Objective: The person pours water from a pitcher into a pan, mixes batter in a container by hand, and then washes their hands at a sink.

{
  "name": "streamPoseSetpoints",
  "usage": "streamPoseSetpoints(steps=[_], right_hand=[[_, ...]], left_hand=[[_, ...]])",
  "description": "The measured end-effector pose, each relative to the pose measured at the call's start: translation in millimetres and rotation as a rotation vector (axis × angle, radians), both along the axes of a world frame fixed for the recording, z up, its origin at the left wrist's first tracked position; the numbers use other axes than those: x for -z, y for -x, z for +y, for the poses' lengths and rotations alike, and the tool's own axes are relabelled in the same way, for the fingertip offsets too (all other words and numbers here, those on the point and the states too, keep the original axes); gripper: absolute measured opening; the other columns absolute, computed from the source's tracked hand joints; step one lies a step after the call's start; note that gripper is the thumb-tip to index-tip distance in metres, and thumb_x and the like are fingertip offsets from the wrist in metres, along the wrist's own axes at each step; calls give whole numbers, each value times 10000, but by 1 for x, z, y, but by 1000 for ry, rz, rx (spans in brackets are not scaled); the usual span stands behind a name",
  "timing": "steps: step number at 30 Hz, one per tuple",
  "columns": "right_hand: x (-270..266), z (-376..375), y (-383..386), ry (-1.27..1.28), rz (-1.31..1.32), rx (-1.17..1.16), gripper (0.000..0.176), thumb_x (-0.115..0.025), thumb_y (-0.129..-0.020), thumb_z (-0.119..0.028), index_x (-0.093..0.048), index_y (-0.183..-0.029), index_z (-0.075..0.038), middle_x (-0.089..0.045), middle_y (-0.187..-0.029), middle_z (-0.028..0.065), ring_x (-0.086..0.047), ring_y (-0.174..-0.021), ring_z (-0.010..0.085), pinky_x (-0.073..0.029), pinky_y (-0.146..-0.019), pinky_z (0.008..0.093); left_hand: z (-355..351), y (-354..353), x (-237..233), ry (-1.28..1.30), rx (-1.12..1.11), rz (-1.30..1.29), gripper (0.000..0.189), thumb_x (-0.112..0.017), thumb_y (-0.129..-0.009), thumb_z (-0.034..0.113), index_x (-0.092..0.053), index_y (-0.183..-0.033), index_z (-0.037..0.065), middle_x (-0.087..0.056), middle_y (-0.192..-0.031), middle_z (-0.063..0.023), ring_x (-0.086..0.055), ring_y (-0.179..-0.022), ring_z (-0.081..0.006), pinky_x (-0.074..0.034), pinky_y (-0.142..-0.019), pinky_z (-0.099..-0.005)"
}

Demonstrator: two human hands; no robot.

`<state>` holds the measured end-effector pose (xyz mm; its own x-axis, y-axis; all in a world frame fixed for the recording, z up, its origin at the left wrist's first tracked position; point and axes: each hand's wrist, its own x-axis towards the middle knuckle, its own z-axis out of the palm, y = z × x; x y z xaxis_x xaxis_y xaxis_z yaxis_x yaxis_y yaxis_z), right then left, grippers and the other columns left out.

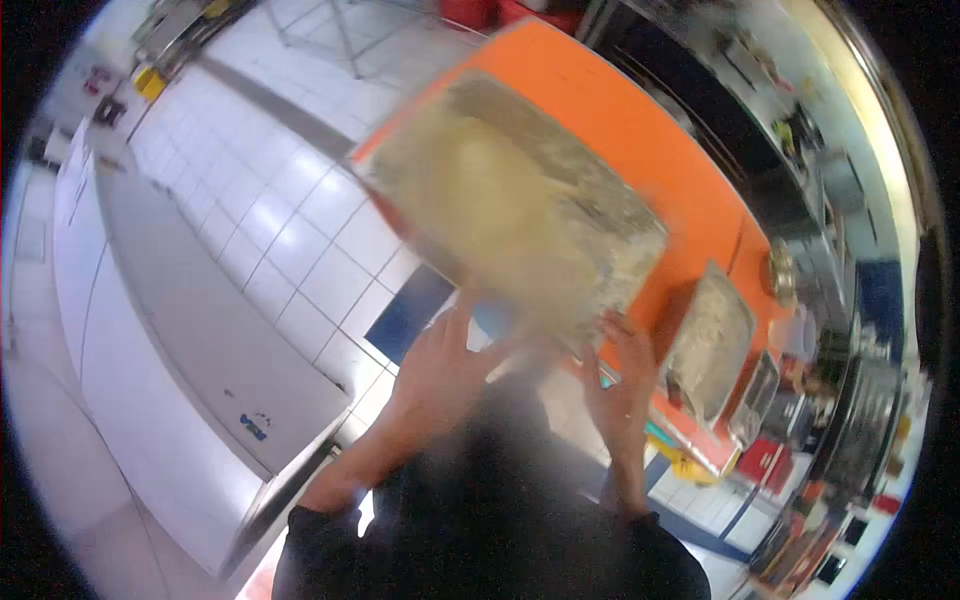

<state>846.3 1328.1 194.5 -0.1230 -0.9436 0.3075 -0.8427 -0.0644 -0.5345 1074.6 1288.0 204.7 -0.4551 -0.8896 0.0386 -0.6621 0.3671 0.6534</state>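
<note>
A large shallow tray (615,185) dusted with flour lies on the orange table (560,60), with a pale yellow dough-like mass (495,190) in its middle. My left hand (440,370) is at the tray's near edge, its thumb stretched away from the fingers. At the near right corner of the tray is my right hand (620,375), thumb and fingers apart. No held object shows in either hand. Blur covers the mass and the near edge, so whether my fingertips touch the tray is unclear.
A smaller floury container (710,345) stands right of the tray, near metal tins (782,272). A long white counter (200,290) runs along the left. White floor tiles (300,225) lie between. Shelves with kitchen items line the right. Red containers (470,12) stand behind the table.
</note>
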Motion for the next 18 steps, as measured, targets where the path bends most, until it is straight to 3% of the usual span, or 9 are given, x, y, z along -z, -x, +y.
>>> streamPoseSetpoints(steps=[2, 5, 6, 7, 9, 11, 14, 16, 18], right_hand=[[3, -27, -69, -5, -163, -189, 304, -709, -775, -75, -633, -1068, -48, -605, -1110, 180, -611, -1017, 348, -491, -868, 398], [-5, -66, -158, -70, -157, -342, 317, -714, -772, -78, -638, -1079, -66, -600, -1127, 174, -613, -1016, 346, -493, -867, 399], [-1, -79, -180, -97, -157, -403, 316, -711, -778, -116, -639, -1081, -66, -594, -1136, 170, -605, -1024, 343, -486, -875, 410], [3, -92, -202, -73, -162, -426, 316, -711, -778, -116, -639, -1081, -66, -594, -1136, 170, -605, -1024, 343, -486, -875, 410], [10, -122, -245, -152, -83, -526, 312, -702, -787, -157, -640, -1077, -61, -589, -1128, 163, -589, -1038, 341, -471, -890, 417], [26, -157, -285, -162, -103, -585, 308, -686, -802, -192, -641, -1074, -54, -587, -1123, 155, -574, -1052, 340, -456, -906, 425], [40, -216, -350, -219, -33, -652, 319, -656, -823, -220, -639, -1086, -41, -571, -1152, 149, -561, -1069, 339, -453, -900, 432], [48, -263, -395, -179, -89, -677, 343, -656, -818, -241, -634, -1096, -41, -558, -1160, 159, -552, -1076, 346, -456, -890, 436], [80, -321, -433, -189, 118, -727, 366, -659, -808, -264, -633, -1104, -50, -550, -1159, 179, -541, -1089, 359, -456, -885, 457]], left_hand=[[-1, -64, -24, -22, -34, -42, 595, -547, -815, 35, -501, -1319, 348, -428, -1337, -214, -573, -1020, -373, -488, -861, -448], [-16, -156, -55, 121, -70, -194, 595, -557, -833, 102, -438, -1373, 322, -489, -1271, -193, -607, -956, -342, -516, -808, -420], [-24, -181, -54, 30, -177, -141, 581, -566, -842, 131, -422, -1384, 281, -498, -1254, -191, -615, -927, -336, -523, -788, -415], [-33, -206, -49, -63, -276, -82, 576, -575, -851, 161, -407, -1396, 241, -508, -1236, -188, -624, -899, -329, -530, -767, -409], [-61, -271, 13, 58, -415, 12, 566, -587, -865, 193, -389, -1394, 161, -522, -1194, -183, -632, -838, -331, -532, -739, -419], [-103, -335, 27, 65, -506, -189, 564, -589, -874, 201, -384, -1394, 121, -511, -1221, -193, -639, -838, -356, -536, -739, -417], [-152, -458, 119, -24, -672, -283, 606, -588, -871, 235, -356, -1422, 141, -478, -1294, -220, -615, -967, -381, -520, -813, -436], [-176, -554, 243, -16, -819, -406, 580, -563, -884, 282, -380, -1406, 105, -446, -1349, -246, -492, -1169, -417, -443, -939, -493], [-170, -641, 352, -72, -1013, -258, 522, -609, -827, 284, -517, -1263, 12, -653, -997, -232, -609, -964, -402, -502, -830, -473]])
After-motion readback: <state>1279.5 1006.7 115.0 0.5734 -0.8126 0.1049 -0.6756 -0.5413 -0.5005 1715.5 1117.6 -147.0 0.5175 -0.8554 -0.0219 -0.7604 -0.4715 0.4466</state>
